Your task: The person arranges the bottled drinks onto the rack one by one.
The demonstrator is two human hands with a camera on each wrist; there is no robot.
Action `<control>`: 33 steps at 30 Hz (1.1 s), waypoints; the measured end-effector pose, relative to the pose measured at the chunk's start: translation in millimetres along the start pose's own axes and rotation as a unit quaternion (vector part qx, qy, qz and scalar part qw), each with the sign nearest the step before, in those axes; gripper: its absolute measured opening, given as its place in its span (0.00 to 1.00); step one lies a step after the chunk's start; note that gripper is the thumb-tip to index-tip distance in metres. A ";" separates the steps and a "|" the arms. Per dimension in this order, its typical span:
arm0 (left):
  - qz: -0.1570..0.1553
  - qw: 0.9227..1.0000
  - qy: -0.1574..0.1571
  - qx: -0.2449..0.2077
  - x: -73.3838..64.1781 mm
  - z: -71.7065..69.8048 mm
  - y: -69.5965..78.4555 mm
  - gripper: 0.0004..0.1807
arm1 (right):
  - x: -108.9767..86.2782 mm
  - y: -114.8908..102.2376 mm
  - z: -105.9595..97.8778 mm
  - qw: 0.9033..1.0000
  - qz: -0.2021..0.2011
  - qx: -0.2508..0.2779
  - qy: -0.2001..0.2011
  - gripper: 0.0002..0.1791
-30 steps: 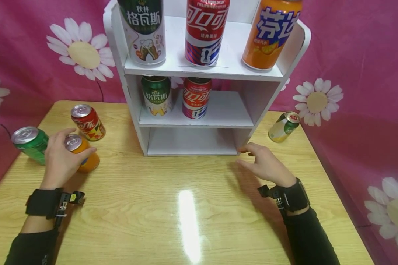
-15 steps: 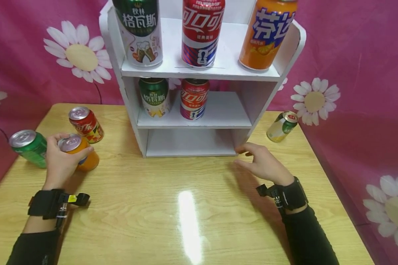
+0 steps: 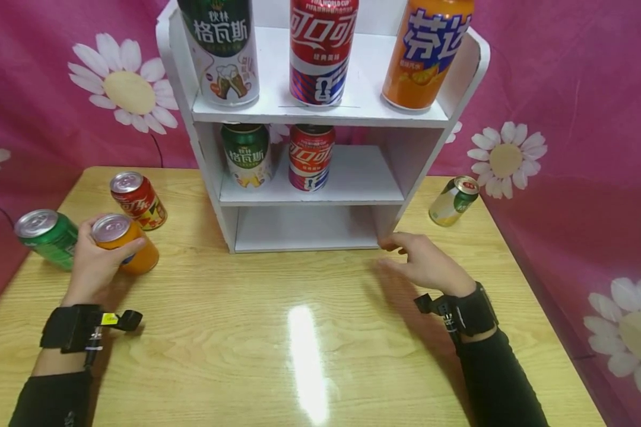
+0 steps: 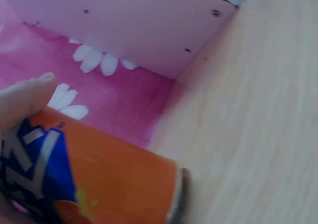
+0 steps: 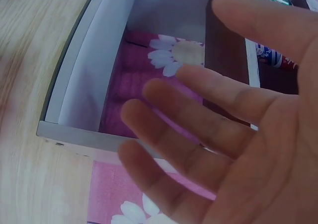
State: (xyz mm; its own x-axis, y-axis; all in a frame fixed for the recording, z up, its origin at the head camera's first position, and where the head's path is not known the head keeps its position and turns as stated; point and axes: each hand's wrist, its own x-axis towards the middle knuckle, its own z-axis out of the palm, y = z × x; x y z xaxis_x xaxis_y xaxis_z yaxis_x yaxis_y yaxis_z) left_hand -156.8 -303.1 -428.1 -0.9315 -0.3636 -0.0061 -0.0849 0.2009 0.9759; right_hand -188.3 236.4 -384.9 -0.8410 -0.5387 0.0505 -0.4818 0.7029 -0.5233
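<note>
My left hand (image 3: 92, 261) grips an orange soda can (image 3: 143, 256) at the left of the table, with the thumb on its near side and the fingers mostly hidden behind it. In the left wrist view the can (image 4: 124, 169) shows its blue label patch; whether its base touches the table I cannot tell. Close beside that hand are a green can (image 3: 53, 240) on the left and a red can (image 3: 141, 201) behind. My right hand (image 3: 430, 264) is by the shelf's lower right front corner, holding nothing; its fingers (image 5: 174, 159) are spread and slightly bent in the right wrist view.
A white three-level shelf (image 3: 310, 198) stands at the back centre. Its top bears a kvass can (image 3: 221, 59), a red cola can (image 3: 320, 59) and an orange can (image 3: 424, 59). The middle level holds a green-white can (image 3: 247, 157) and a red can (image 3: 311, 159). Another can (image 3: 453, 203) stands at right.
The left thumb and fingers have drawn in around the orange can, and its top has shifted slightly left. The right hand stays at the shelf corner.
</note>
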 end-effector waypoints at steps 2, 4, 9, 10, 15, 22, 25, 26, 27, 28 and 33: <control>-0.010 1.000 0.012 0.027 -0.8 3.3 -1.0 0.44 | -0.8 -0.6 0.0 1.000 0.005 0.001 -0.010 0.17; -0.025 0.999 0.025 0.041 -1.1 7.0 -2.9 0.48 | -1.0 -0.8 -0.1 1.000 0.006 0.003 -0.016 0.17; -0.048 0.997 0.055 0.038 -0.4 13.4 -5.4 0.48 | -0.7 -0.2 -0.6 1.000 0.000 -0.001 -0.018 0.17; -0.049 0.996 0.060 0.042 -0.3 14.4 -5.2 0.48 | -0.8 0.0 -0.7 1.000 0.000 -0.003 -0.018 0.17; -0.047 0.995 0.063 0.057 -1.7 18.3 -1.8 0.48 | -1.3 0.3 -0.4 1.000 -0.001 -0.008 -0.018 0.16; 0.003 0.998 0.023 0.052 -4.3 20.9 8.1 0.47 | -0.9 1.6 -2.1 1.000 -0.006 -0.005 -0.019 0.18; 0.035 0.998 -0.002 0.047 -11.3 24.2 21.5 0.45 | -0.2 1.3 -3.2 1.000 -0.010 -0.002 -0.017 0.18; 0.046 0.998 -0.010 0.048 -14.3 25.8 25.9 0.45 | -0.1 1.3 -3.5 1.000 -0.012 -0.002 -0.017 0.18; 0.058 0.997 -0.019 0.046 -17.5 27.6 29.9 0.44 | 0.0 1.2 -3.8 1.000 -0.012 0.000 -0.016 0.17; 0.071 0.996 -0.026 0.041 -20.6 29.7 33.6 0.43 | -0.2 1.2 -4.0 1.000 -0.013 0.001 -0.015 0.17; 0.123 0.991 -0.047 0.035 -36.2 36.8 45.8 0.40 | -2.6 2.2 -4.0 1.000 -0.009 0.001 -0.018 0.18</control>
State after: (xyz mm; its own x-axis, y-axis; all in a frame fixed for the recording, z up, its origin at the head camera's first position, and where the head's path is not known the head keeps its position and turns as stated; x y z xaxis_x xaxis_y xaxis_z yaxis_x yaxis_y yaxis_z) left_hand -140.0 -247.2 -391.2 -0.9557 -0.2102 0.2060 0.1270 0.3367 0.9330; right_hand -188.2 241.2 -382.8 -0.8228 -0.5676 0.0300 -0.4963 0.6918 -0.5245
